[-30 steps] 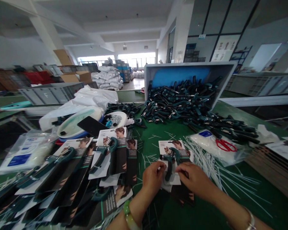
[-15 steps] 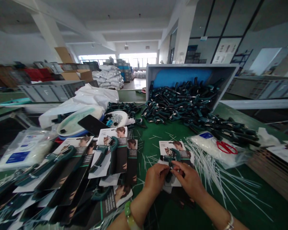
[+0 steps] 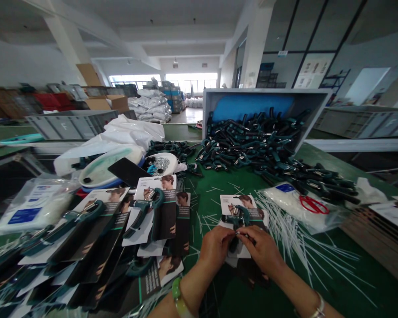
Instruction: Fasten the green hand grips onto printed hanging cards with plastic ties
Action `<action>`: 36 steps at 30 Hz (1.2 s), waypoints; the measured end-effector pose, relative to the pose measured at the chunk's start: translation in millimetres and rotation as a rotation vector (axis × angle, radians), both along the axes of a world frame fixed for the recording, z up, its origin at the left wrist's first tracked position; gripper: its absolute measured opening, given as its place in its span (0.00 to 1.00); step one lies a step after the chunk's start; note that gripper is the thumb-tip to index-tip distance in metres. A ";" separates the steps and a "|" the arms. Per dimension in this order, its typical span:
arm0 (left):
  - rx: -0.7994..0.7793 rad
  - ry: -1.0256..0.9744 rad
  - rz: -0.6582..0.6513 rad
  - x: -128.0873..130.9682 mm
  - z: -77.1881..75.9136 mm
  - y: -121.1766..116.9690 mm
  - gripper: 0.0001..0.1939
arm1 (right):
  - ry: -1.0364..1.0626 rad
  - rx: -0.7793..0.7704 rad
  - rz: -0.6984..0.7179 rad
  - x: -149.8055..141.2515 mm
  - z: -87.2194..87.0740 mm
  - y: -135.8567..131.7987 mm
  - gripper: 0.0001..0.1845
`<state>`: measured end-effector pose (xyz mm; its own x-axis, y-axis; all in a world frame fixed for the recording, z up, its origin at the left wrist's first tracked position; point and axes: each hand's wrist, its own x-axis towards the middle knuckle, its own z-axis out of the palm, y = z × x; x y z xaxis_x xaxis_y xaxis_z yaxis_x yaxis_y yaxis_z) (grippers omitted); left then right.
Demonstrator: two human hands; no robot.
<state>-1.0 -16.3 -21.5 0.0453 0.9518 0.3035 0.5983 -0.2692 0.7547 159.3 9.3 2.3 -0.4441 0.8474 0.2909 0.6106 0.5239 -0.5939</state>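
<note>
Crate (image 3: 267, 91) full of hand grips (image 3: 252, 138)

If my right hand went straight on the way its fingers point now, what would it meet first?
Most likely your left hand: its fingertips are right in front of those of the right hand, above the dark green tool. Whether they already touch is hard to tell.
</note>
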 end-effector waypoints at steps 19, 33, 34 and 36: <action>0.004 -0.216 -0.089 0.1 -0.8 -2.2 0.11 | -0.061 -0.466 0.114 -0.5 21.4 23.4 0.05; -0.052 -0.179 -0.053 8.2 3.8 -0.9 0.06 | 0.084 0.258 0.216 10.3 -4.3 11.3 0.08; -0.051 -0.165 -0.043 9.3 5.0 -2.2 0.06 | 0.096 0.254 0.200 7.4 -4.0 10.0 0.08; -0.031 -0.105 -0.021 11.2 8.5 -4.9 0.10 | 0.148 0.215 0.144 1.5 -2.2 6.4 0.07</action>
